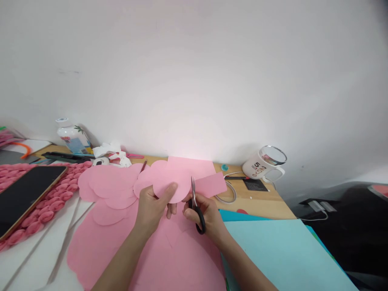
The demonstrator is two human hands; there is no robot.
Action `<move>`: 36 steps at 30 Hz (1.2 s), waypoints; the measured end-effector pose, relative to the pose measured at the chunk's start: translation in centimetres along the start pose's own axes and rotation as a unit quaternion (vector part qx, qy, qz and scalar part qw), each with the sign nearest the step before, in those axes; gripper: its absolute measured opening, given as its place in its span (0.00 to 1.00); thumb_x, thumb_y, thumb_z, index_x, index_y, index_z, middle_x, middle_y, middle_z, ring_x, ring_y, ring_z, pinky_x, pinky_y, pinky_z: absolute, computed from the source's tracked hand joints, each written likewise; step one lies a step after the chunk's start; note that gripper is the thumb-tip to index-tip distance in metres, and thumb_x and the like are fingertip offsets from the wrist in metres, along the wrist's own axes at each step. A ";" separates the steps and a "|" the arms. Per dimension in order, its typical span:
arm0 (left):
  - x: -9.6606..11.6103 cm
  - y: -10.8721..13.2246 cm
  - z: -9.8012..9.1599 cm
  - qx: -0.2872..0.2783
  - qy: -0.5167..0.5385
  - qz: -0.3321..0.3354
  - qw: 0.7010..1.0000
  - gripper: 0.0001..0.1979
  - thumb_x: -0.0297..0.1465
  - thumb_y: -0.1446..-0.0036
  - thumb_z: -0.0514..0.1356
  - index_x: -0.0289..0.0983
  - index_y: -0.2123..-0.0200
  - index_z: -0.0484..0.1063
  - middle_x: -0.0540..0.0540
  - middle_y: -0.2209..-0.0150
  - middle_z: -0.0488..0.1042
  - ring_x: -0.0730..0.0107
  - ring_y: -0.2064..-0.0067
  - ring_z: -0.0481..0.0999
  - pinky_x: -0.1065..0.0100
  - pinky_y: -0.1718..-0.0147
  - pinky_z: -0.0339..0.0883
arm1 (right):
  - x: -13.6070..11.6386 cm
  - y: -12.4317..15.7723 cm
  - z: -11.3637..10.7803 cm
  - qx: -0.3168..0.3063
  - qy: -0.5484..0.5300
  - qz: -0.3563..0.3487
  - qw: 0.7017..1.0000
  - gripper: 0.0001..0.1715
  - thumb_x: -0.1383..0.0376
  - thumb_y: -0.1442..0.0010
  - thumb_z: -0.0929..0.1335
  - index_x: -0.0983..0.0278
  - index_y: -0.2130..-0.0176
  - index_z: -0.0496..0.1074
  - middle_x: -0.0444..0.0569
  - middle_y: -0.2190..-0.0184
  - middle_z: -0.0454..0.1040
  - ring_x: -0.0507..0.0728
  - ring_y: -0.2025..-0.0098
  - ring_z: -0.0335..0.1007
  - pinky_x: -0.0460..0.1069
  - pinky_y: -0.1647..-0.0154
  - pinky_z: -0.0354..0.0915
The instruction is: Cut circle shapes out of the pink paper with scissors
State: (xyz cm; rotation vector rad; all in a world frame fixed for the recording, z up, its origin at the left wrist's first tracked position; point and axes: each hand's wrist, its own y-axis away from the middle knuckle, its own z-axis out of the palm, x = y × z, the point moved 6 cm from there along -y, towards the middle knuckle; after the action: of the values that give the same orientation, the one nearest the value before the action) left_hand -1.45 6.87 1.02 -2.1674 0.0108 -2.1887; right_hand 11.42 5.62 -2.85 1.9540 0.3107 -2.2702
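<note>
My left hand [156,206] pinches a pink paper piece [172,180] with a rounded, scalloped outline, thumb on its face. In my right hand [206,214] is a pair of black-handled scissors [198,214], its blades pointing up along the right edge of that paper. A pink paper strip [212,185] sticks out to the right of the blades; whether it still joins the held piece I cannot tell. Below both hands lies a large pink paper sheet [178,258]. Several cloud-shaped pink paper cutouts [109,184] overlap to the left of my left hand.
A phone [30,194] rests on a bumpy pink mat [45,216] at left. Behind stand a white bottle [72,135] and crumpled tissue [112,151]. To the right are a white mug [260,165], a coiled cable [232,194] and light-blue sheets [281,250] near the table's edge.
</note>
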 end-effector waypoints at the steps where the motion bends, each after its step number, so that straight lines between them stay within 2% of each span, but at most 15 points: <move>1: 0.0 0.0 0.0 -0.001 0.001 -0.001 1.000 0.19 0.32 0.51 0.58 0.37 0.91 0.60 0.54 0.93 0.61 0.78 0.90 0.57 0.72 0.88 0.52 | 0.0 0.0 0.1 -0.007 -0.006 0.004 1.000 0.18 0.57 0.56 0.73 0.64 0.68 0.67 0.41 0.78 0.64 0.50 0.76 0.56 0.46 0.75 0.54; 11: -0.4 0.1 0.3 -0.034 -0.046 -0.016 0.998 0.24 0.34 0.48 0.56 0.36 0.94 0.58 0.52 0.94 0.62 0.79 0.90 0.59 0.72 0.85 0.55 | -0.2 0.0 0.1 -0.013 0.012 -0.014 1.000 0.19 0.54 0.57 0.73 0.64 0.74 0.65 0.41 0.79 0.61 0.50 0.77 0.52 0.45 0.77 0.52; 21: -0.7 0.2 0.3 -0.024 -0.029 -0.005 0.999 0.24 0.35 0.49 0.56 0.37 0.94 0.59 0.51 0.95 0.62 0.77 0.91 0.59 0.72 0.86 0.56 | -0.4 0.0 0.2 -0.009 0.028 -0.032 0.999 0.20 0.52 0.55 0.72 0.65 0.75 0.65 0.40 0.81 0.59 0.49 0.78 0.50 0.45 0.79 0.50; 36: -0.3 0.1 0.2 -0.018 -0.026 -0.012 0.999 0.22 0.36 0.51 0.56 0.38 0.93 0.57 0.53 0.95 0.59 0.78 0.91 0.56 0.72 0.87 0.52 | 0.1 0.1 0.0 0.020 0.019 0.015 1.000 0.10 0.61 0.55 0.70 0.65 0.74 0.66 0.39 0.85 0.61 0.49 0.82 0.58 0.44 0.81 0.56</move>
State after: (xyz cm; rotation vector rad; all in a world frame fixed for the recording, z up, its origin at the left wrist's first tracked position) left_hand -1.28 6.80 0.75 -2.2539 0.0223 -2.1616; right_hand 11.43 5.55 -2.97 2.0093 0.2403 -2.2384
